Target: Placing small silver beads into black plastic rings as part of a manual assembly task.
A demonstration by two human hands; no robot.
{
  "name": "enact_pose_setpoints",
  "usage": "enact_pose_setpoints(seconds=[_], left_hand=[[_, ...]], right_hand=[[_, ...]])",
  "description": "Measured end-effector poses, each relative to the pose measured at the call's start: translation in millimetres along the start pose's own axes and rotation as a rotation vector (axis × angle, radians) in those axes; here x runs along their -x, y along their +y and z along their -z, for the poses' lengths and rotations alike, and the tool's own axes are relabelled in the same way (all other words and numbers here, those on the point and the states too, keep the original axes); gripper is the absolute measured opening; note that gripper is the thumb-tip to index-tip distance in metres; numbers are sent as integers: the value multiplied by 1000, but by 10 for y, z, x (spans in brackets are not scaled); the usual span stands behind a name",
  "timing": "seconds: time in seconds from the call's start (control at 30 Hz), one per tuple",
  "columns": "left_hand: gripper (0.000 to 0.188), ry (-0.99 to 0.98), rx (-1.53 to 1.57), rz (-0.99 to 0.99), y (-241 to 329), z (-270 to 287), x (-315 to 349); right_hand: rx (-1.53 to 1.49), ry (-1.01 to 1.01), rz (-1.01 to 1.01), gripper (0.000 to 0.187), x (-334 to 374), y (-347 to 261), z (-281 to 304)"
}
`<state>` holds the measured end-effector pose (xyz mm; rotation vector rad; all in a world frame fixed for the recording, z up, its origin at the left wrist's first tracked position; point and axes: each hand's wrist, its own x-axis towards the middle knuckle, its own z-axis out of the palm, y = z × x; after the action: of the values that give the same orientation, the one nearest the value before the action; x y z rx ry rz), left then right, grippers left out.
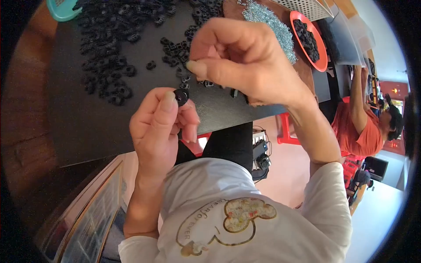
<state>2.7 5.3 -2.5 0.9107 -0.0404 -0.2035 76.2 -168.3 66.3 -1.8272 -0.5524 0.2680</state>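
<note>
Left-hand grip (154,123) is pinching a small, round, glossy black piece (181,97) between thumb and fingers, holding it near the front edge of a flat, dark grey tabletop (83,131). Just beyond and to the right, the right-hand grip (250,61) is hovering with thumb tip and curled forefinger close together; whether it is holding anything, I cannot tell. Behind its fingertips a loose cluster of small black plastic pieces (175,51) is lying, while one lone black piece (151,65) is resting to the left. A large, spread heap of black plastic pieces (107,48) is filling the far left, nearing a turquoise plastic bowl (63,11) at the corner. Between that heap and the front edge, a wide bare strip is leaving room on the left. Room is narrowing on the right, where a brown board (305,72) is bearing pale blue, glassy bits (274,28), and an orange-red oval plate (323,63) is holding black lumps (306,39). Farther right, a person in a red shirt (357,127) is raising an arm.
</note>
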Motion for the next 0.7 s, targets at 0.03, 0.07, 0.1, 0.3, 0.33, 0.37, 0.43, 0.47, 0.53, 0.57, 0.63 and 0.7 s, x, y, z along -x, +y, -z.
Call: enact_pose_setpoints(seconds=[0.03, 0.07, 0.1, 0.3, 0.33, 0.37, 0.43, 0.47, 0.53, 0.57, 0.63, 0.7], left_hand=[[25, 5, -7, -4, -8, 8, -1], [25, -1, -8, 2, -11, 12, -3], [26, -15, -24, -9, -13, 17, -4], [26, -17, -32, -12, -37, -1, -3], [26, -11, -32, -13, -42, -7, -1], [26, -10, -34, -11, -46, -12, 1], [26, -3, -40, -3, -47, -26, 0], [26, -2, -41, -1, -44, -27, 0], [26, -3, -114, -4, -35, -24, 4], [26, -3, -114, -3, -32, -18, 10], [26, -11, -164, -11, -23, -5, 25], [25, 0, -178, 10, -7, -32, 19]], right_hand=[[-95, -7, -68, 8, 65, -53, -6], [-170, -21, -61, 3, 121, -5, -12], [-171, -14, -63, 3, 166, -1, -27], [-298, -38, -137, 2, 246, -22, -64], [-301, -38, -136, 2, 252, -13, -58], [-307, -49, -141, 1, 262, -1, -53], [-315, -57, -146, 1, 278, 8, -49], [-312, -57, -170, 3, 281, 1, -49], [-310, -55, -196, 4, 290, -14, -51], [-298, -56, -220, 5, 296, -20, -56], [-285, -59, -246, 5, 306, -46, -69], [-286, -35, -322, 5, 322, -78, -59]])
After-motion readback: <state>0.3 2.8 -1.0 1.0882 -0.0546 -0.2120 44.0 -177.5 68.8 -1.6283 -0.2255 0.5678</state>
